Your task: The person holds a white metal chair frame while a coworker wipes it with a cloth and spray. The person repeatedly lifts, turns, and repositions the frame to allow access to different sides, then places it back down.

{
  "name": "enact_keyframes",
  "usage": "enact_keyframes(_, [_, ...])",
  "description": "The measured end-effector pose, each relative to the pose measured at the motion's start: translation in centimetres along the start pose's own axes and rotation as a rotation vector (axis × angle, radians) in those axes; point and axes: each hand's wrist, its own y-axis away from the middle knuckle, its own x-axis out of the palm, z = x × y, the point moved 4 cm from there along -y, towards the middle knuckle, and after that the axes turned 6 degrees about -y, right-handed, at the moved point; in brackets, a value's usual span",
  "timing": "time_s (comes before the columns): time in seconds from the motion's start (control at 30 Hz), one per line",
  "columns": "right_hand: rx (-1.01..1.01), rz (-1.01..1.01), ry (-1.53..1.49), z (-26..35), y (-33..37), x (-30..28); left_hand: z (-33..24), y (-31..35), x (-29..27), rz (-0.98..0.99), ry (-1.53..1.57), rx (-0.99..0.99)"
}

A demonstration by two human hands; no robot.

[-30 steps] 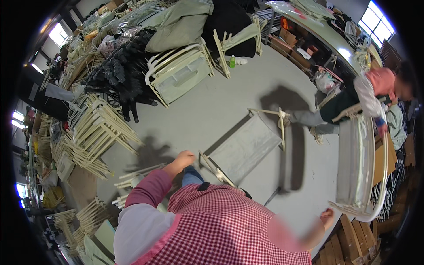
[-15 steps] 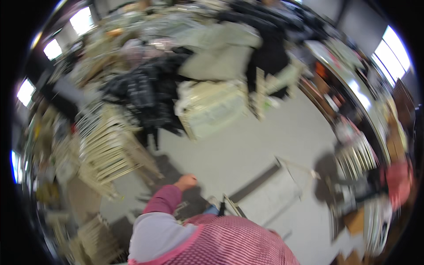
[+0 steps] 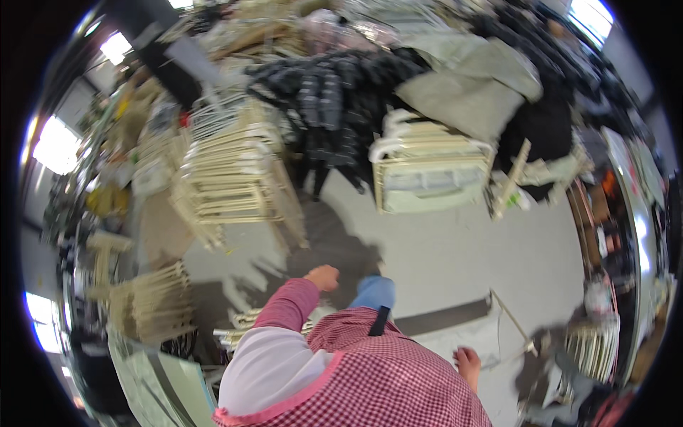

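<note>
My left hand (image 3: 324,277) hangs in front of my body with its fingers curled in a loose fist, and nothing shows in it. On the other side, low by my hip, my right hand (image 3: 467,364) is empty, its fingers loosely bent and a little apart. Neither hand touches anything. Beyond the left one stands a stack of cream metal frames (image 3: 235,174). Nearest the right hand is a pale flat panel (image 3: 455,341) on the floor, with a thin frame bar (image 3: 511,318) beside it.
Ahead stands a bundle of cream frames with pale fabric (image 3: 434,178), next to a pile of black tubular parts (image 3: 324,107). More stacked frames stand at left (image 3: 153,302) and right (image 3: 594,349). A long bench (image 3: 640,213) runs along the right. Grey floor (image 3: 455,252) lies between.
The view has turned to the left, so the stacks sit further right. My right hand and a blue-clad leg have come into sight. My left hand stays loosely closed.
</note>
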Motion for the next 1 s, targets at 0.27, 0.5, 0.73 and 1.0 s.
enact_keyframes(0.27, [0.476, -0.174, 0.121, 3.6, -5.9, 7.7, -4.6, -26.8, -17.2, -0.168, -0.229, 0.039])
enact_keyframes(0.5, [0.854, -0.330, 0.040, 6.2, -12.6, 11.1, -11.4, -54.4, -30.8, -0.315, -0.176, 0.141])
enact_keyframes(0.73, [0.953, -0.358, 0.005, 8.5, -16.1, 14.1, -15.1, -68.1, -34.6, -0.343, -0.061, 0.061])
enact_keyframes(1.0, [1.018, -0.364, -0.067, 8.0, -16.1, 16.3, -18.9, -59.1, -29.8, -0.382, -0.045, 0.001])
